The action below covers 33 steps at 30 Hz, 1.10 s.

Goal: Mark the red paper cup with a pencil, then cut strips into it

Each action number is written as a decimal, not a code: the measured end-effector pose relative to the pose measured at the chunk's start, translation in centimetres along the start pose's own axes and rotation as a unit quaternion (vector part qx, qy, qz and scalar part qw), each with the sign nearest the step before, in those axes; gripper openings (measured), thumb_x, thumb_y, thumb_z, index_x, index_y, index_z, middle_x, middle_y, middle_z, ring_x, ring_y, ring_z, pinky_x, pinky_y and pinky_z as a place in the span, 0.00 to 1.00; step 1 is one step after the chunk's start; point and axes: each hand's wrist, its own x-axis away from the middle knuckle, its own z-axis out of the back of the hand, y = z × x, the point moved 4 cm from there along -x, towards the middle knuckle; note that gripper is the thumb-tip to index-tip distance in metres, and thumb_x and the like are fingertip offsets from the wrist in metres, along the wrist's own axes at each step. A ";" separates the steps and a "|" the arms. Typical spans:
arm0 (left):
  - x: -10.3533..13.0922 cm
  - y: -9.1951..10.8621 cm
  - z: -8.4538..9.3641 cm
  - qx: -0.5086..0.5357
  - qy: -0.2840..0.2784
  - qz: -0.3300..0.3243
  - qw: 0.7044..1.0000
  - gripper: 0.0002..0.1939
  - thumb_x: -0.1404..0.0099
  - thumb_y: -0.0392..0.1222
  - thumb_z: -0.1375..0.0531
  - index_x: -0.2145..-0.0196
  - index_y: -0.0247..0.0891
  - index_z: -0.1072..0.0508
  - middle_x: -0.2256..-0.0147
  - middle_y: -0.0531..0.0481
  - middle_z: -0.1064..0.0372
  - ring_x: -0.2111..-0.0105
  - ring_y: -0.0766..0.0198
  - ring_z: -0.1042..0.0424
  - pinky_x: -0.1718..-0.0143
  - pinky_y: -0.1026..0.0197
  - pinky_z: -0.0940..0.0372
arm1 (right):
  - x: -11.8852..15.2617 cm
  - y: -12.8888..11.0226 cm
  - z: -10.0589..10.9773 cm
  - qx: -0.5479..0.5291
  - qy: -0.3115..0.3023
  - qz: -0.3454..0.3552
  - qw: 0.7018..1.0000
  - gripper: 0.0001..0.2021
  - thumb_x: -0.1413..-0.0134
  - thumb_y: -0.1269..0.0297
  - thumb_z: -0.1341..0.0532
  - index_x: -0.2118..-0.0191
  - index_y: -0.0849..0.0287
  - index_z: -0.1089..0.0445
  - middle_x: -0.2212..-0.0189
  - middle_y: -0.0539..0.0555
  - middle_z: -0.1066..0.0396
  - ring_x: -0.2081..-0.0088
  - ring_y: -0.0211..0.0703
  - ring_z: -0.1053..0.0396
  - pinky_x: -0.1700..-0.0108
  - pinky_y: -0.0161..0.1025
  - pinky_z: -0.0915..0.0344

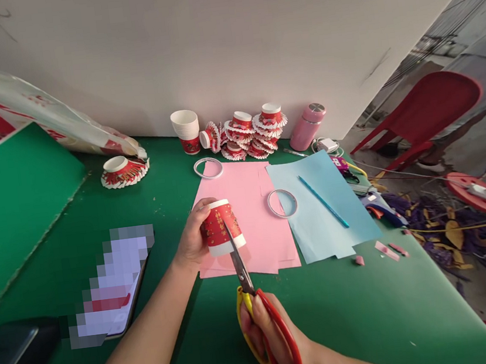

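Observation:
My left hand (194, 234) is closed around a red paper cup (216, 223) with a white rim, held over the pink paper (254, 204). In my right hand (272, 326) are scissors (241, 268) with one red and one yellow handle loop. Their blades point up and away from me and meet the cup's lower edge, toward its right side. Whether both blades straddle the cup wall is hard to make out. Beyond my hands, a stack of paper cups (187, 133) stands beside a heap of cups with fringed, flared sides (243, 132).
Blue paper (321, 237) with a blue pencil (323, 201) lies right of the pink sheets, near two tape rolls (209, 176). A pink bottle (308, 126) stands behind. At left are a phone (114, 286) and another fringed cup (123, 174); a glue gun (383, 209) lies at the right edge.

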 end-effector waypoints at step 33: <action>-0.1 -0.3 0.1 -0.001 -0.003 0.005 1.000 0.16 0.51 0.48 0.35 0.67 0.38 0.32 0.70 0.51 0.27 0.72 0.59 0.26 0.71 0.58 0.32 | 0.0 -0.1 -0.2 0.009 0.007 0.008 1.000 0.31 0.46 0.31 0.55 0.75 0.58 0.42 0.88 0.42 0.51 0.86 0.29 0.52 0.84 0.30 0.53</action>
